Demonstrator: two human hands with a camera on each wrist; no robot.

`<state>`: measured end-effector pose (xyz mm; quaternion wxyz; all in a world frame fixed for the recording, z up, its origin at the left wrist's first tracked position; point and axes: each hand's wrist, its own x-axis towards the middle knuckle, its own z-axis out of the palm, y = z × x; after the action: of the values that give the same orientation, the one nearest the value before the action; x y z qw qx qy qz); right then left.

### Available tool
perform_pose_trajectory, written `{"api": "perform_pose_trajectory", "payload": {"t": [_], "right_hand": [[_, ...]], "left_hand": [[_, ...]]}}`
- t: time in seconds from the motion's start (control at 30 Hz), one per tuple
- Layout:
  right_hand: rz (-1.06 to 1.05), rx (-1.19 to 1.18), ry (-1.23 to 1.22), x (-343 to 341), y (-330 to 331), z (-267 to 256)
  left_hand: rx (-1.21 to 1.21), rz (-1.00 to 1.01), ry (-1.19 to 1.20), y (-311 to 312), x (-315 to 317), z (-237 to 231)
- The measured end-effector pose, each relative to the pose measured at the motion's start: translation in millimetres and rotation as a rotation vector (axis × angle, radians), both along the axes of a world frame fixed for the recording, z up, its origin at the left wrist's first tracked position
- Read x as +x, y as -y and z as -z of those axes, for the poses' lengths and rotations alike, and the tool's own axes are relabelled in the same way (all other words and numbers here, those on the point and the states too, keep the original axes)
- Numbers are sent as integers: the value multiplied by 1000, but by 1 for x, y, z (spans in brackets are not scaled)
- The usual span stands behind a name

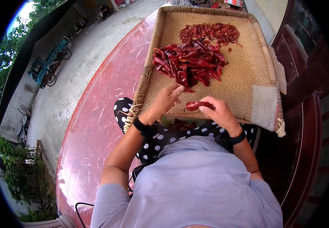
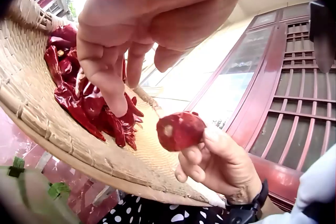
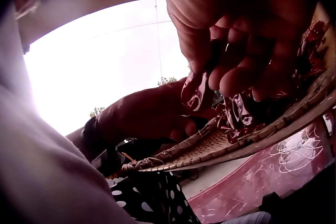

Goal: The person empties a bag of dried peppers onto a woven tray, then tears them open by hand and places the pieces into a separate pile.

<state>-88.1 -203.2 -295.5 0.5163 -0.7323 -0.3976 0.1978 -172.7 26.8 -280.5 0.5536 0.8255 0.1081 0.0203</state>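
Note:
Between thumb and fingers my right hand [image 1: 220, 114] pinches a dried red chili [image 1: 195, 105] over the near edge of a woven tray [image 1: 244, 72]. From the left wrist camera this chili [image 2: 181, 130] shows a shiny red skin with a pale spot. My left hand [image 1: 166, 99] hovers at the near side of a pile of dark red chilies [image 1: 195, 62], its fingers loosely bent and holding nothing. In the left wrist view that hand [image 2: 152, 19] overlaps the pile [image 2: 94, 108]. A second heap of smaller red pieces [image 1: 210, 33] lies farther back on the tray.
More red pieces [image 1: 182, 124] lie below the tray's near edge, by the polka-dot trousers [image 1: 164, 142]. A pale cloth patch [image 1: 264, 102] covers the tray's near right corner. Pinkish-red flooring [image 1: 103, 114] spreads at left, with dark red doors [image 1: 301, 125] at right.

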Motion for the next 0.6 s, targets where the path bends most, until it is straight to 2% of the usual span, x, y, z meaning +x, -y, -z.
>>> {"api": "perform_pose_trajectory", "payload": {"t": [0.07,0.1,0.2,0.27,0.3,0.4,0.43,0.57,0.6], "right_hand": [[-87,25,120,-3,0,1],[-139,-2,133,-6,-1,-1],[-220,-122,234,-12,-5,-3],[-226,-149,307,-15,-8,0],[-261,-127,259,-16,-8,-2],[-182,-91,138,-14,-5,2],[-160,-50,119,-11,-4,7],[179,45,79,3,-5,20],[239,88,41,5,-5,22]], "left_hand": [[197,-39,189,-8,15,11],[393,-23,355,-16,29,27],[748,-58,587,-13,56,34],[834,-57,560,-15,66,44],[876,-54,548,-15,70,50],[908,-84,204,-7,65,23],[873,-113,275,-6,59,19],[641,-132,455,-9,32,18],[538,-117,437,-7,26,18]]}}
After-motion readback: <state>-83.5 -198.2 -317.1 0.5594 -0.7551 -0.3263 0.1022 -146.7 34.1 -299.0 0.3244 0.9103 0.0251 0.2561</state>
